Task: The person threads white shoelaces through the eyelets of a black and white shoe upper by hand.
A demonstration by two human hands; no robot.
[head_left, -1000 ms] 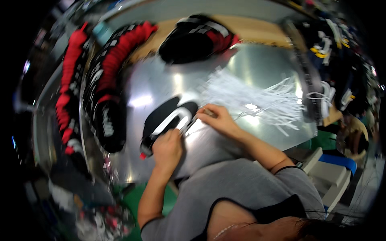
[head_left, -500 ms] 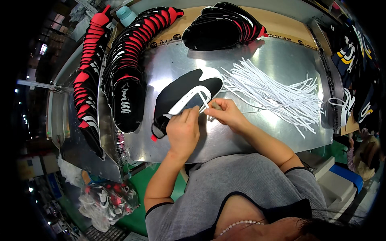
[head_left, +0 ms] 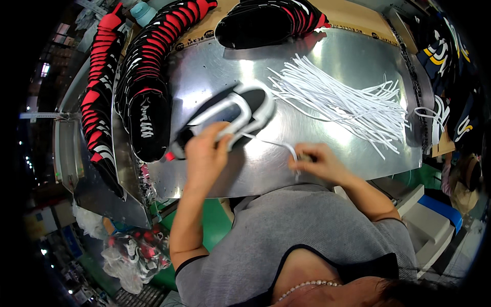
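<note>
My left hand [head_left: 205, 156] grips the near side of a black and white shoe upper [head_left: 262, 100], which is tilted and smeared by motion above the metal table. From the upper's edge a white shoelace [head_left: 272, 142] runs out to my right hand [head_left: 323, 162]. The fingers of that hand are pinched on the lace, and its end hangs below them. Something small and brownish shows at those fingers, too blurred to name. Right of the upper, a loose bundle of white laces [head_left: 340, 105] lies spread on the table.
Two long rows of nested black and red uppers [head_left: 147, 71] [head_left: 99, 97] stand at the left. A smaller stack [head_left: 255, 28] lies at the back by a cardboard strip [head_left: 353, 18]. Dark uppers [head_left: 445, 61] hang at the right edge. A plastic bag [head_left: 135, 258] sits low left.
My right hand has pulled away to the right and toward me, drawing the lace out between the hands. My left hand and the upper have shifted left and turned.
</note>
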